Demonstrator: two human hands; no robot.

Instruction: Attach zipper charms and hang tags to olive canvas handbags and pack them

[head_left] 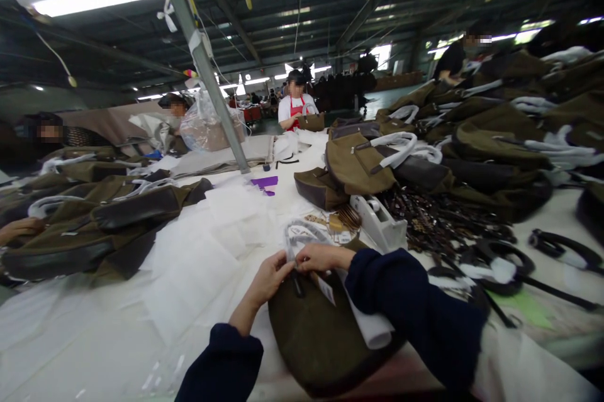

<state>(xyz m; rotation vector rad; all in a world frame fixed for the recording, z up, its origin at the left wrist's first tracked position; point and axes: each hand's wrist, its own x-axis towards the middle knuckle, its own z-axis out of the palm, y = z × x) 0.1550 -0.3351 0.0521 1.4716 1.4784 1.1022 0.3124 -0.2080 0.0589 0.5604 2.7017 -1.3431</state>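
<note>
An olive handbag [325,339] with dark trim lies at the table's near edge, directly before me. Its handle [298,235] is wrapped in pale, thin material. My left hand [270,277] pinches the wrapped handle near its base. Close beside it, the fingers of my right hand [324,257] are closed at the same spot; exactly what the fingertips grip is partly hidden. A white paper tag [326,290] hangs on the bag below my right hand. White sheet material [370,323] sticks out along the bag's right side, under my right forearm.
White sheets [198,257] spread to the left. Beyond my hands stand a tape dispenser [380,223] and a heap of brown chains [443,223]. Olive bags are piled right [500,131] and left [136,207]. A slanted metal post [202,62] rises from the table. Several people work around.
</note>
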